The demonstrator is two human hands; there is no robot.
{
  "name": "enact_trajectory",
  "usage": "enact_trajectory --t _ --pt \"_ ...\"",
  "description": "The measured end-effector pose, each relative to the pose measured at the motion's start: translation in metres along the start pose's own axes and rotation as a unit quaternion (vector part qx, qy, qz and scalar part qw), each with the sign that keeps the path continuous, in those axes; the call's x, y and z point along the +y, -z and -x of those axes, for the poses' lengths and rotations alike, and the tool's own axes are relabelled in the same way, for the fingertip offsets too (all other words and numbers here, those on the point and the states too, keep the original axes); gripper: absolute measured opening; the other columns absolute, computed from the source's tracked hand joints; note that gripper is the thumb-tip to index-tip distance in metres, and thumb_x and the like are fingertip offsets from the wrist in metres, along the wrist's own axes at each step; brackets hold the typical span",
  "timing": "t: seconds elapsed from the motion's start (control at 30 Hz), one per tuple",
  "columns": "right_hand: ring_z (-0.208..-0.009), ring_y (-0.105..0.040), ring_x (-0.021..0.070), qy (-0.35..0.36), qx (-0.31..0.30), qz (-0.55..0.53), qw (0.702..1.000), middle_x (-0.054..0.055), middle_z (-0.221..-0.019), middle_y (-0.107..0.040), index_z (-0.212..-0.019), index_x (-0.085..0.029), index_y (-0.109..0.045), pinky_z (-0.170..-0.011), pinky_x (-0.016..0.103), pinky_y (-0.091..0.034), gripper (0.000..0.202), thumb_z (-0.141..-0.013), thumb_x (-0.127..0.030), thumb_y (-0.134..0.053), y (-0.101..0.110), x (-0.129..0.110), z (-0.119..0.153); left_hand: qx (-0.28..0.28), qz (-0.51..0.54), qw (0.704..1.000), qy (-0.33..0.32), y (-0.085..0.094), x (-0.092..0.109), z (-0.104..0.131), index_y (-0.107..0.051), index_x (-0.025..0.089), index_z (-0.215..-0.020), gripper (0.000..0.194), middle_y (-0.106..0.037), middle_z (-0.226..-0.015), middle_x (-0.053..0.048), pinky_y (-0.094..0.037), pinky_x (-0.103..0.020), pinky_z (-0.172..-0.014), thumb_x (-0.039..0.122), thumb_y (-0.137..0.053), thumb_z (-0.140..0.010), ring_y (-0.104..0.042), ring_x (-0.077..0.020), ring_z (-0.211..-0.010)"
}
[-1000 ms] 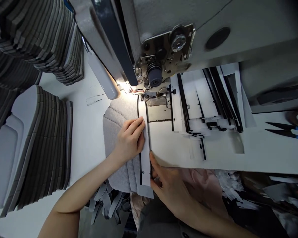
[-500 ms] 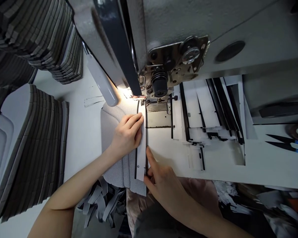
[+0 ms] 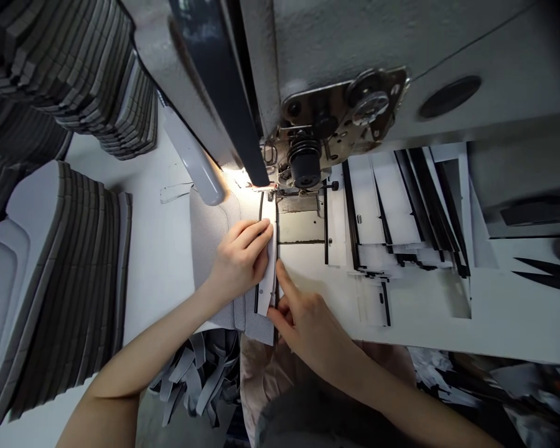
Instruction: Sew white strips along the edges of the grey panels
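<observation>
A white strip with a black edge [image 3: 263,297] lies along the right side of a grey fabric panel [image 3: 210,230]. Its far end is under the presser foot of a sewing machine [image 3: 270,194]. My left hand [image 3: 240,258] rests on the strip, fingers together and pressing it against the panel. Nearer me, my right hand [image 3: 308,323] has its index finger extended along the strip's right edge, while its thumb touches the strip's near end. The other right fingers are curled under and partly hidden.
Stacked grey panels [image 3: 65,280] stand at the left, with more behind. More black-edged strips [image 3: 364,205] lie right of the needle area. Scissors [image 3: 548,274] are at the far right. Grey fabric scraps [image 3: 200,379] hang below the table edge.
The panel and strip have moved forward, further under the presser foot. My right index finger has shifted slightly forward with them. The whole view has shifted a little.
</observation>
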State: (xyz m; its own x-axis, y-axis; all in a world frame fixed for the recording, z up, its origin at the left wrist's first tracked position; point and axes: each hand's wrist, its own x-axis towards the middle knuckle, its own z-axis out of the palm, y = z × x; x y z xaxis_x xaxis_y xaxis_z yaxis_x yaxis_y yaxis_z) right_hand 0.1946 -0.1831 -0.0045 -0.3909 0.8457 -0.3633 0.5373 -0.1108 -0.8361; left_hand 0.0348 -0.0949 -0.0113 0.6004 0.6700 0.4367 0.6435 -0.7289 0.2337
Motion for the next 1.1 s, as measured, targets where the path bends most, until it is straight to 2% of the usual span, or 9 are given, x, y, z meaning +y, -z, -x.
enact_trajectory --t 0.1,0.23,0.47,0.57,0.67,0.83,0.93,1.03,1.1 --pt "-0.054 -0.056 0.0162 0.012 0.003 0.001 1.0 0.001 -0.067 -0.064 -0.159 0.0 -0.015 -0.057 0.031 -0.049 0.081 -0.092 -0.021 -0.057 -0.003 0.001 0.003 0.005 0.001 1.0 -0.007 -0.002 -0.005 -0.003 -0.063 0.011 -0.12 0.033 -0.069 -0.121 -0.014 -0.058 -0.044 -0.093 0.006 -0.052 -0.089 -0.062 -0.0265 -0.108" --pt "-0.059 -0.058 0.0171 -0.004 0.006 -0.003 1.0 0.003 -0.073 -0.065 -0.159 -0.002 -0.014 -0.062 0.032 -0.051 0.087 -0.088 -0.02 -0.061 -0.006 0.001 0.005 0.01 0.004 1.0 -0.009 -0.005 -0.011 -0.008 -0.063 0.013 -0.12 0.034 -0.07 -0.12 -0.013 -0.058 -0.045 -0.092 0.006 -0.051 -0.09 -0.062 -0.026 -0.107" --pt "-0.062 -0.061 0.0188 0.002 0.008 -0.059 0.998 0.003 -0.07 -0.066 -0.16 -0.003 -0.011 -0.062 0.033 -0.052 0.073 -0.095 -0.017 -0.041 -0.004 0.004 -0.001 0.016 0.012 1.0 -0.014 -0.005 -0.013 -0.013 -0.064 0.013 -0.12 0.032 -0.07 -0.118 -0.014 -0.058 -0.046 -0.092 0.007 -0.05 -0.092 -0.062 -0.0258 -0.107" --pt "-0.06 -0.062 0.0177 0.001 0.019 -0.083 0.996 0.004 -0.074 -0.069 -0.161 -0.007 -0.013 -0.063 0.033 -0.054 0.071 -0.095 -0.018 -0.039 0.0 0.005 -0.004 0.015 0.018 1.0 -0.01 -0.005 -0.012 -0.012 -0.064 0.013 -0.12 0.031 -0.07 -0.118 -0.015 -0.058 -0.045 -0.092 0.008 -0.051 -0.092 -0.062 -0.0257 -0.107" --pt "-0.058 -0.062 0.017 -0.005 0.027 -0.074 0.997 0.007 -0.078 -0.072 -0.16 -0.005 -0.017 -0.062 0.032 -0.054 0.071 -0.094 -0.015 -0.04 0.005 0.003 -0.008 0.018 0.019 1.0 -0.007 -0.005 -0.012 -0.01 -0.064 0.014 -0.12 0.031 -0.07 -0.118 -0.014 -0.058 -0.045 -0.091 0.009 -0.052 -0.093 -0.062 -0.0255 -0.106" --pt "-0.055 -0.063 0.0185 0.005 0.04 -0.018 0.999 0.006 -0.068 -0.07 -0.157 0.002 -0.021 -0.059 0.031 -0.053 0.069 -0.09 -0.01 -0.039 0.012 -0.004 -0.019 0.013 0.021 1.0 0.0 -0.006 -0.012 -0.008 -0.064 0.018 -0.122 0.032 -0.071 -0.118 -0.012 -0.057 -0.046 -0.092 0.012 -0.05 -0.094 -0.063 -0.0252 -0.107" --pt "-0.054 -0.062 0.0185 0.02 0.068 0.057 0.996 0.005 -0.066 -0.069 -0.154 0.002 -0.028 -0.058 0.03 -0.051 0.066 -0.091 -0.01 -0.041 0.013 -0.004 -0.025 0.015 0.022 1.0 -0.001 -0.006 -0.013 -0.008 -0.064 0.017 -0.122 0.031 -0.071 -0.117 -0.013 -0.057 -0.045 -0.091 0.012 -0.05 -0.094 -0.063 -0.0251 -0.106" --pt "-0.053 -0.061 0.0184 0.046 0.12 0.185 0.974 0.005 -0.064 -0.069 -0.148 0.0 -0.042 -0.054 0.028 -0.044 0.057 -0.093 -0.014 -0.047 0.014 -0.002 -0.027 0.011 0.02 1.0 -0.008 -0.005 -0.014 -0.009 -0.064 0.017 -0.122 0.031 -0.071 -0.118 -0.013 -0.057 -0.044 -0.09 0.013 -0.05 -0.095 -0.062 -0.025 -0.105" --pt "-0.055 -0.06 0.0162 0.101 0.178 0.262 0.943 0.005 -0.069 -0.07 -0.137 -0.005 -0.056 -0.052 0.027 -0.038 0.044 -0.095 -0.015 -0.05 0.017 0.002 -0.025 0.003 0.016 1.0 -0.012 -0.004 -0.014 -0.009 -0.064 0.016 -0.123 0.031 -0.07 -0.12 -0.013 -0.057 -0.044 -0.09 0.013 -0.05 -0.095 -0.062 -0.0248 -0.105"
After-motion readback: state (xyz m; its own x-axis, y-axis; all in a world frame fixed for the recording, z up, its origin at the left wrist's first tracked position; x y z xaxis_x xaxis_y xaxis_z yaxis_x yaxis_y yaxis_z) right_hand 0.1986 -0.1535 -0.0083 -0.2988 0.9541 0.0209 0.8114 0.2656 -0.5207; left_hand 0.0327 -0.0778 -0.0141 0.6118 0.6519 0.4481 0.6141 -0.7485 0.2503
